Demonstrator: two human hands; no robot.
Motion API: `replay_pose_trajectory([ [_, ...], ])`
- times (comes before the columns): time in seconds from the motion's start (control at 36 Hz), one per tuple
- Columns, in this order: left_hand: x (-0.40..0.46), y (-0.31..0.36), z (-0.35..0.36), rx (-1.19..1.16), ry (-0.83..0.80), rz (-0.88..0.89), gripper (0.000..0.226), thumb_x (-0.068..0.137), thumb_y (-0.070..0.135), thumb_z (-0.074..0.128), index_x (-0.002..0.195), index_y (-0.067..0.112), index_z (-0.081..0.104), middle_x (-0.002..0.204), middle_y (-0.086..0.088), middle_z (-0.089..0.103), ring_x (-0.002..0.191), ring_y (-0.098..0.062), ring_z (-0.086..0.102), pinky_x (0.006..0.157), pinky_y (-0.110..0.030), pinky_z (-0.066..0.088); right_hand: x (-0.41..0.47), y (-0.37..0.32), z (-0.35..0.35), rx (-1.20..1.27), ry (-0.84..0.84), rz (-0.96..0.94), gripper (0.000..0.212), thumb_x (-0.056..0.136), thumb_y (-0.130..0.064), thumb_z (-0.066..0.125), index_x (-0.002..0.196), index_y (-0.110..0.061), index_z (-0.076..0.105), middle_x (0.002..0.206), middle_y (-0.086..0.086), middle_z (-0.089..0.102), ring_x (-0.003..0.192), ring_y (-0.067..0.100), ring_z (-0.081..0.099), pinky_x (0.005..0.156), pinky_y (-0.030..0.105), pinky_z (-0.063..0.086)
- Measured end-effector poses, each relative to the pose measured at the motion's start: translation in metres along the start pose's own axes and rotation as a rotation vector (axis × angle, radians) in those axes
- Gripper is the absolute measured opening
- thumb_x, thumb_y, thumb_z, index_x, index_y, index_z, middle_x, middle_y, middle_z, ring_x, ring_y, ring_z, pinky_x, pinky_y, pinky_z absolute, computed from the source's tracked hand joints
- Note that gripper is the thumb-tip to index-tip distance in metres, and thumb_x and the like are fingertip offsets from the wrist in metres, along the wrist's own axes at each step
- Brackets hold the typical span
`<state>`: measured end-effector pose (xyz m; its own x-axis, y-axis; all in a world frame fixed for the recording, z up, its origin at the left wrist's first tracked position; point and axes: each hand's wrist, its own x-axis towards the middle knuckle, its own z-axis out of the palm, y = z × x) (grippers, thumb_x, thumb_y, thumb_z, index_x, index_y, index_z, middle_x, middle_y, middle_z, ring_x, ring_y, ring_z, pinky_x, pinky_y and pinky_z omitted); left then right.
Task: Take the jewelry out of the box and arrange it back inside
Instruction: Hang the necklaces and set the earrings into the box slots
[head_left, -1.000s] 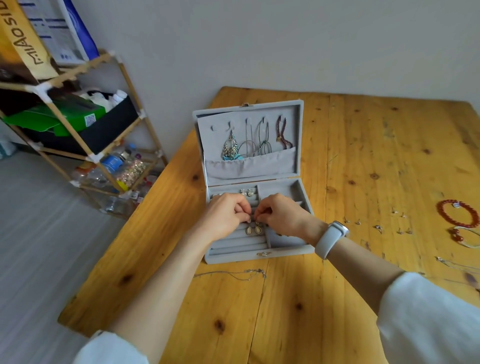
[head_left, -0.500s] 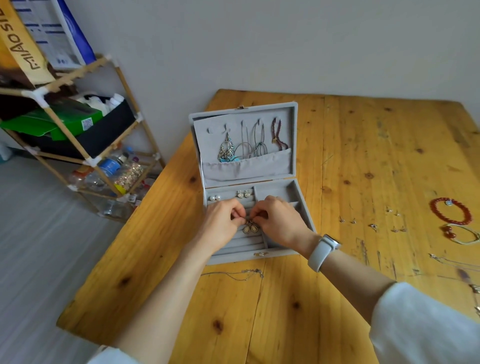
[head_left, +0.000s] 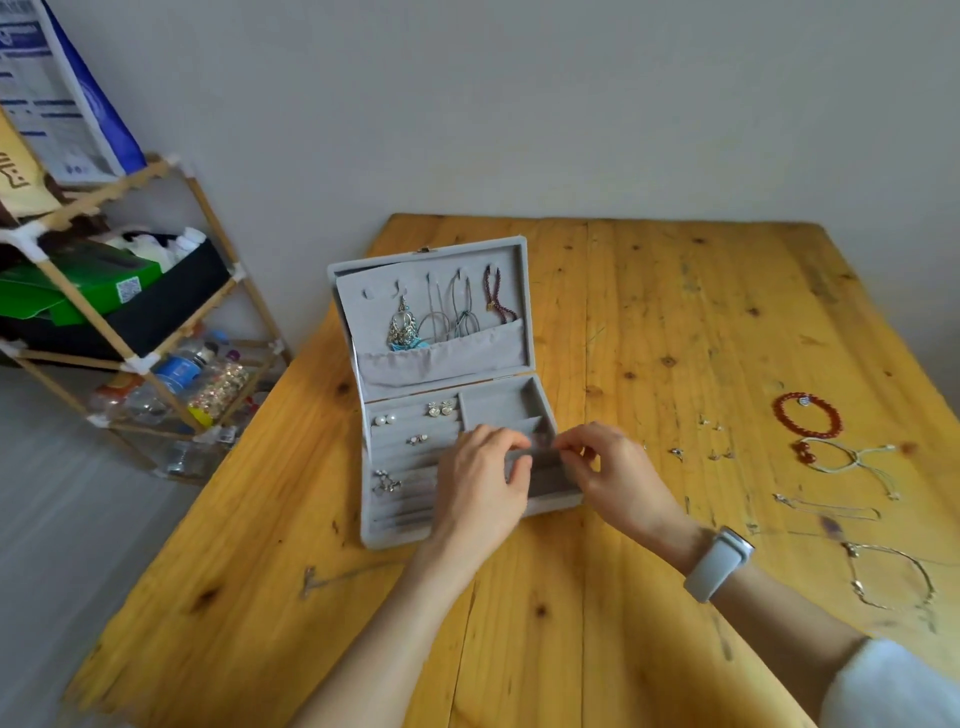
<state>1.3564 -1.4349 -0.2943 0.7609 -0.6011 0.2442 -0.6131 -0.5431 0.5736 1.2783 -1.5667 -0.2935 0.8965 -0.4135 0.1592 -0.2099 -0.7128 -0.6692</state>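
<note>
The grey velvet jewelry box (head_left: 395, 535) stands open near the table's left edge. Necklaces and a dangling earring (head_left: 401, 325) hang inside its lid. In the ring rolls sit pearl studs (head_left: 384, 420), gold studs (head_left: 440, 409), small studs (head_left: 417, 439) and a silver piece (head_left: 387, 484). My left hand (head_left: 480, 488) and my right hand (head_left: 610, 475) meet fingertip to fingertip over the box's right compartments. Their curled fingers pinch something tiny, too blurred to name. On the table to the right lie a red bead bracelet (head_left: 808, 415), a cord bracelet (head_left: 852, 462), thin chains (head_left: 883, 571) and several tiny earrings (head_left: 711, 441).
A thin chain (head_left: 337, 574) lies on the wooden table (head_left: 545, 649) in front of the box. A wooden shelf rack (head_left: 130, 312) with boxes and bottles stands off the table's left side. A grey wall runs behind the table.
Both hands have moved right together, from the ring rolls to over the right compartments. The rolls they covered now show. The view has shifted.
</note>
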Motion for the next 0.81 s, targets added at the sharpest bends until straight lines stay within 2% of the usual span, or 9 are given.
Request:
replay_pose_trajectory([
  [0.11, 0.005, 0.024, 0.022, 0.050, -0.023, 0.085, 0.012, 0.085, 0.020, 0.057, 0.093, 0.019, 0.066, 0.098, 0.001, 0.064, 0.098, -0.023, 0.056, 0.081, -0.035, 0.038, -0.009, 0.032, -0.015, -0.103, 0.049, 0.091, 0.017, 0.086, -0.008, 0.054, 0.096, -0.014, 0.067, 0.093, 0.003, 0.062, 0.093, 0.022, 0.051, 0.078, 0.027, 0.036],
  [0.17, 0.009, 0.033, 0.032, 0.089, -0.037, 0.104, 0.014, 0.087, 0.021, 0.055, 0.097, 0.022, 0.066, 0.104, 0.004, 0.063, 0.105, -0.020, 0.053, 0.081, -0.034, 0.033, -0.011, 0.048, -0.021, -0.178, 0.078, 0.130, 0.016, 0.088, -0.014, 0.055, 0.098, -0.016, 0.067, 0.097, 0.003, 0.062, 0.096, 0.023, 0.049, 0.079, 0.027, 0.035],
  [0.28, 0.020, 0.048, 0.046, 0.163, -0.099, 0.141, 0.021, 0.092, 0.025, 0.051, 0.109, 0.023, 0.063, 0.113, 0.005, 0.059, 0.112, -0.019, 0.046, 0.088, -0.037, 0.030, -0.009, 0.068, -0.030, -0.298, 0.140, 0.146, 0.017, 0.089, -0.021, 0.054, 0.100, -0.018, 0.066, 0.099, 0.004, 0.061, 0.097, 0.026, 0.049, 0.086, 0.037, 0.038],
  [0.5, 0.040, 0.059, 0.070, 0.300, -0.191, 0.182, 0.031, 0.094, 0.028, 0.049, 0.124, 0.026, 0.055, 0.122, 0.006, 0.055, 0.115, -0.017, 0.043, 0.094, -0.035, 0.027, -0.004, 0.078, -0.031, -0.385, 0.177, 0.107, 0.020, 0.091, -0.026, 0.051, 0.106, -0.021, 0.062, 0.104, 0.001, 0.060, 0.098, 0.022, 0.046, 0.082, 0.036, 0.034],
  [0.67, 0.045, 0.060, 0.078, 0.340, -0.196, 0.172, 0.026, 0.094, 0.031, 0.047, 0.117, 0.030, 0.059, 0.118, 0.008, 0.056, 0.112, -0.016, 0.044, 0.092, -0.034, 0.028, -0.005, 0.078, -0.028, -0.417, 0.169, 0.070, 0.016, 0.090, -0.026, 0.052, 0.099, -0.021, 0.064, 0.098, 0.001, 0.060, 0.097, 0.024, 0.046, 0.080, 0.038, 0.033],
  [0.81, 0.045, 0.060, 0.080, 0.341, -0.182, 0.182, 0.022, 0.095, 0.030, 0.046, 0.111, 0.029, 0.061, 0.113, 0.007, 0.057, 0.108, -0.015, 0.046, 0.090, -0.033, 0.028, -0.009, 0.077, -0.025, -0.450, 0.208, 0.051, 0.007, 0.084, -0.021, 0.061, 0.087, -0.019, 0.066, 0.085, 0.001, 0.060, 0.084, 0.025, 0.051, 0.071, 0.039, 0.036],
])
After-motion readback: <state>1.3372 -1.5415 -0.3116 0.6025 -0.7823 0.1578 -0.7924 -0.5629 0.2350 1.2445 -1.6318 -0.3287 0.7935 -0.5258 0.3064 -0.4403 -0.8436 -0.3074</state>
